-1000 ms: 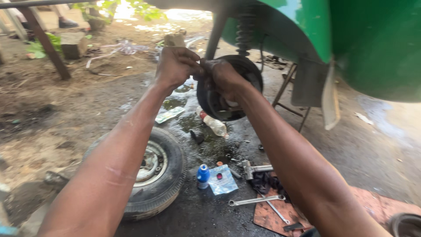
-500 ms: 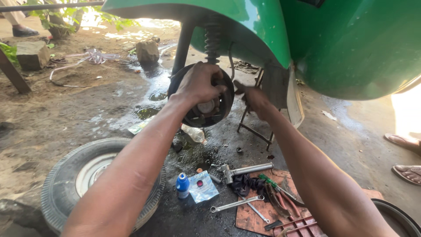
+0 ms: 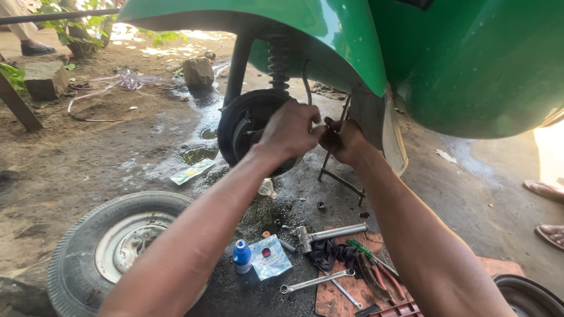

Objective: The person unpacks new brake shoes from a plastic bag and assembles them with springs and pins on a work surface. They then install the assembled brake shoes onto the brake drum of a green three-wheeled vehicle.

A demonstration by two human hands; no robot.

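Left hand (image 3: 289, 130): we see it curled over the front edge of the brake drum (image 3: 247, 126), fingers bent and closed on something small at the drum's right side; what exactly, we cannot tell.
Right hand (image 3: 343, 141): fingers pinched shut, fingertips touching the left hand's; the pinched item is hidden from us.
Brake drum: black, round, upright, under the green vehicle body (image 3: 458, 64), just below the coil spring (image 3: 278, 61).
Removed wheel (image 3: 117, 246): lies flat on the ground at bottom left, tyre with pale rim, well apart from the drum.
Blue bottle (image 3: 241, 256): small, white cap, stands on wet ground just beside the clear plastic packet (image 3: 269, 257), which is squarish with a red dot.
Flat packet (image 3: 193, 171): pale green-white rectangle, lying in the wet patch left of the drum.
Tools: spanner (image 3: 316, 281) and a grey hammer (image 3: 329, 234) near the red-brown board (image 3: 335, 299); pliers (image 3: 376, 273) on the board.
Stand (image 3: 341, 176): dark metal frame under the body, behind our right wrist.
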